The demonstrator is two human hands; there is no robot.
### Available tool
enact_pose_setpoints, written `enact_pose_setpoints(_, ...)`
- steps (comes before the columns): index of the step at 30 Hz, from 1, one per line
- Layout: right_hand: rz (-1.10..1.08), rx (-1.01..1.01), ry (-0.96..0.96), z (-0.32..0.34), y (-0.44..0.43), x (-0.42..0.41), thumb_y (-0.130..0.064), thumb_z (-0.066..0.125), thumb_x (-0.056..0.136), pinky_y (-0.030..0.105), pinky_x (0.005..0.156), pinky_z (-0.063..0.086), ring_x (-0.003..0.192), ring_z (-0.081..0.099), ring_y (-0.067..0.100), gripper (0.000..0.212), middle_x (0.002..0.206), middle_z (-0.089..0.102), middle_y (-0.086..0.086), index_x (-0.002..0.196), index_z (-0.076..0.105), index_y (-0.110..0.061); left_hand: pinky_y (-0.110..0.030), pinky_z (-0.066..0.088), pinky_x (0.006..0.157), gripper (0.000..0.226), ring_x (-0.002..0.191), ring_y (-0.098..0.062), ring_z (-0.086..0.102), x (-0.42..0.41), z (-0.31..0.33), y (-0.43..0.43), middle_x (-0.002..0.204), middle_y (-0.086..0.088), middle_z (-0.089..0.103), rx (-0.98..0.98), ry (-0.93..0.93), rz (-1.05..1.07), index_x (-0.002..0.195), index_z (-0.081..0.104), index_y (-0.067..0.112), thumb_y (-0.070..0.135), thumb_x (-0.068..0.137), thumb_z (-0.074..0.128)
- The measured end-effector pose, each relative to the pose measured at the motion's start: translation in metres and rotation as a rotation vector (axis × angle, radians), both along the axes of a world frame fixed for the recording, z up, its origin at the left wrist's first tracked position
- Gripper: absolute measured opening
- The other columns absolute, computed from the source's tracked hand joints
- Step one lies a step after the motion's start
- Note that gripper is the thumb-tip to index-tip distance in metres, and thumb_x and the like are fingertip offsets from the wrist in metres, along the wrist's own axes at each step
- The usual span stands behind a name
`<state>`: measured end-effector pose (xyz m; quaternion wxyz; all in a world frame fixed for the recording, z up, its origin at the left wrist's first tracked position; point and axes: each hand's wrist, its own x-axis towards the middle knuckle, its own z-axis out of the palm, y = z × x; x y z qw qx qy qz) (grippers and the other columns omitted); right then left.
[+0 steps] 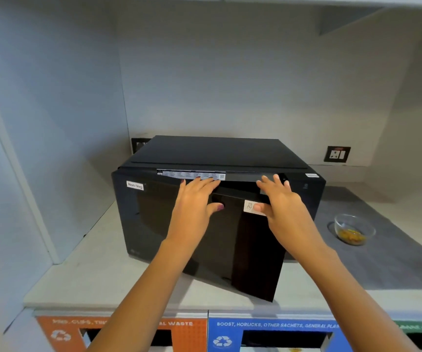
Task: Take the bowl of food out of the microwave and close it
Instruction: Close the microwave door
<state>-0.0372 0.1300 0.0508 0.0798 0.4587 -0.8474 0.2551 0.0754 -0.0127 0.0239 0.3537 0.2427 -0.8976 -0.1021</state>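
Observation:
A black microwave (217,151) with a "Non-Veg" label (135,185) stands on the counter. Its dark glass door (253,255), hinged at the left, is ajar, with the right edge swung out toward me. My left hand (194,199) lies on the door's upper middle, fingers over the top edge and thumb on the front. My right hand (281,199) holds the top edge nearer the free end, thumb by a white sticker. A clear glass bowl (354,228) with yellow food sits on the counter right of the microwave. The microwave's inside is hidden.
The pale counter (103,275) carries a grey mat (382,265) under the bowl. A wall socket (336,154) is behind on the right. Side walls and a shelf close in the alcove. Orange (192,336) and blue (268,326) waste bins sit below the counter's front edge.

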Motion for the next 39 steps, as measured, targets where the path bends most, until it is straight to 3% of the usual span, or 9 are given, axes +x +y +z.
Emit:
enact_pose_setpoints(5,0.007,0.068,0.14,-0.005,-0.02,-0.027,-0.029,0.047,0.096,0.039,0.12,0.009,0.148,0.01,0.029,0.058,0.157,0.026,0.012,0.146,0.027,-0.007,-0.034,0.011,0.12,0.055,0.141,-0.017,0.03,-0.014,-0.004,-0.013,0.147,0.001,0.044,-0.138,-0.067,0.049,0.142,0.038,0.021,0.029,0.09,0.057)
enact_pose_setpoints(10,-0.008,0.147,0.246,-0.009,-0.038,-0.051,-0.037,0.038,0.097,0.041,0.121,0.006,0.148,0.009,0.03,0.061,0.158,0.023,0.014,0.147,0.021,-0.006,-0.034,0.016,0.119,0.054,0.141,-0.018,0.032,-0.028,-0.009,-0.02,0.148,-0.003,0.043,-0.202,-0.058,0.087,0.142,0.036,0.018,0.027,0.092,0.055)
enact_pose_setpoints(20,0.011,0.115,0.29,-0.014,-0.055,-0.074,-0.035,0.04,0.098,0.037,0.121,0.011,0.147,0.019,0.027,0.06,0.156,0.027,0.015,0.146,0.025,-0.004,-0.035,0.017,0.119,0.066,0.141,-0.02,0.031,-0.046,-0.011,-0.031,0.151,-0.003,0.038,-0.222,-0.094,0.142,0.145,0.031,0.016,0.026,0.088,0.061)
enact_pose_setpoints(25,0.03,0.038,0.291,-0.021,-0.059,-0.079,-0.03,0.047,0.096,0.036,0.12,0.018,0.142,0.032,0.026,0.055,0.15,0.039,0.015,0.143,0.035,-0.004,-0.036,0.017,0.119,0.062,0.141,-0.021,0.031,-0.049,-0.011,-0.034,0.151,-0.004,0.038,-0.23,-0.08,0.146,0.144,0.032,0.016,0.022,0.089,0.059)
enact_pose_setpoints(32,0.053,-0.1,0.35,-0.027,-0.059,-0.082,-0.026,0.052,0.095,0.041,0.119,0.023,0.13,0.05,0.028,0.048,0.137,0.056,0.014,0.138,0.045,-0.009,-0.035,0.017,0.119,0.057,0.14,-0.024,0.034,-0.055,-0.01,-0.037,0.147,-0.008,0.045,-0.203,-0.039,0.137,0.141,0.038,0.013,0.015,0.088,0.061)
enact_pose_setpoints(39,0.037,-0.18,0.344,-0.031,-0.063,-0.084,-0.016,0.061,0.089,0.042,0.118,0.024,0.123,0.057,0.029,0.042,0.13,0.062,0.016,0.13,0.055,-0.007,-0.041,0.027,0.115,0.049,0.129,-0.032,0.048,-0.059,-0.007,-0.037,0.132,-0.016,0.058,-0.153,0.041,0.122,0.13,0.053,0.005,0.003,0.082,0.066)
